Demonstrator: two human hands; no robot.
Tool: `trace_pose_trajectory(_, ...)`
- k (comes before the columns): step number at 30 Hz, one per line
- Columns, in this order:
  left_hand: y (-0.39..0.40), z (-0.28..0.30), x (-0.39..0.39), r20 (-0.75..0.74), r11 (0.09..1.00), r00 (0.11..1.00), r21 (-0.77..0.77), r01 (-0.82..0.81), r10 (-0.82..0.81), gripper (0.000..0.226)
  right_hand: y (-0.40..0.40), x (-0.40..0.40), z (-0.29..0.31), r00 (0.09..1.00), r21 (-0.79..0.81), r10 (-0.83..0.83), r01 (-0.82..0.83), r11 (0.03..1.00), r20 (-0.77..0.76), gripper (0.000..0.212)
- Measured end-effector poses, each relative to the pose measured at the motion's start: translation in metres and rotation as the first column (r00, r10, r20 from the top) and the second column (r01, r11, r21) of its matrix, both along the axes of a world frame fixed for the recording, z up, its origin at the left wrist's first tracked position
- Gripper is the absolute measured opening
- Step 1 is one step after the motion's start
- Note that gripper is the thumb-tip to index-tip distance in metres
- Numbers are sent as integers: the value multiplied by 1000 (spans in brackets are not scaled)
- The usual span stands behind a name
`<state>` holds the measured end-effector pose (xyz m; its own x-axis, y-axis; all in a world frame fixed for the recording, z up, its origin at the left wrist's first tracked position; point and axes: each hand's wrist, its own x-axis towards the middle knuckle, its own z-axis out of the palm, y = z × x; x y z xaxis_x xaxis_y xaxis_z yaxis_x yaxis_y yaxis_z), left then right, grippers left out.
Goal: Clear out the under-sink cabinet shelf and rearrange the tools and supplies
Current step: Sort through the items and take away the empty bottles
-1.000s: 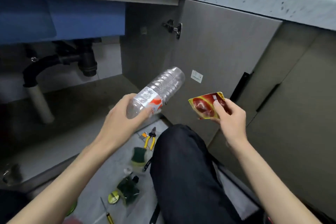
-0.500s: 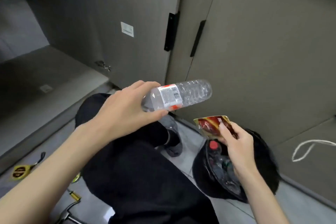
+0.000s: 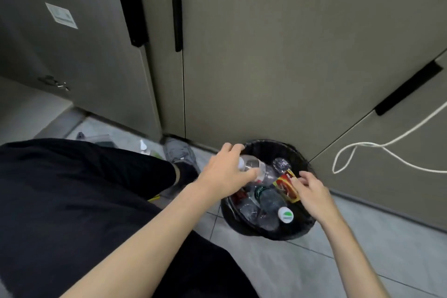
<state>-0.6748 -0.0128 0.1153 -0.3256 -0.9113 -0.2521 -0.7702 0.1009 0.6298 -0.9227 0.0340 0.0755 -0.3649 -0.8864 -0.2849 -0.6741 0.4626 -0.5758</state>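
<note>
A black bin [image 3: 297, 152] stands on the floor against the grey cabinet fronts, holding several crushed plastic bottles. My left hand [image 3: 225, 174] grips a clear plastic bottle [image 3: 260, 169] over the bin's left rim, bottle lying across the opening. My right hand [image 3: 312, 191] is over the bin's right side, fingertips pinching a red and yellow sachet [image 3: 286, 185] that points down into the bin.
A white cable [image 3: 362, 147] loops in front of the right cabinet drawer. My dark-trousered leg [image 3: 84, 189] fills the lower left, with a grey shoe [image 3: 180, 152] beyond it. Small items lie on the tiled floor by the open cabinet door [image 3: 72, 55].
The view swung right from the open cabinet to the bin. Both hands dropped from chest height to the bin's mouth, carrying the bottle and the sachet.
</note>
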Motion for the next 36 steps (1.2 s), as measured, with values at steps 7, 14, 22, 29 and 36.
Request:
trace_pose_trajectory(7, 0, -14, 25, -102, 999, 995, -39, -10, 6, 48, -32, 60, 20, 984, -320, 88, -34, 947, 157, 27)
trace_pose_trajectory(14, -13, 73, 136, 39, 896, 952, -353, -271, 303, 26, -97, 155, 80, 876, -475, 387, -219, 852, 289, 19)
trace_pose_trajectory(22, 28, 138, 352, 36, 550, 636, -542, -636, 771, 21, -159, 359, 154, 582, -467, 806, -685, 559, 110, 21)
trace_pose_trajectory(29, 111, 68, 466, 196, 485, 451, -189, -854, 870, 20, -137, 548, 201, 271, -283, 960, -928, 242, -70, 24)
trace_pose_trajectory(36, 168, -41, 481, 356, 402, 384, 24, -915, 852, 46, -91, 629, 91, 95, 71, 989, -992, 103, -113, 29)
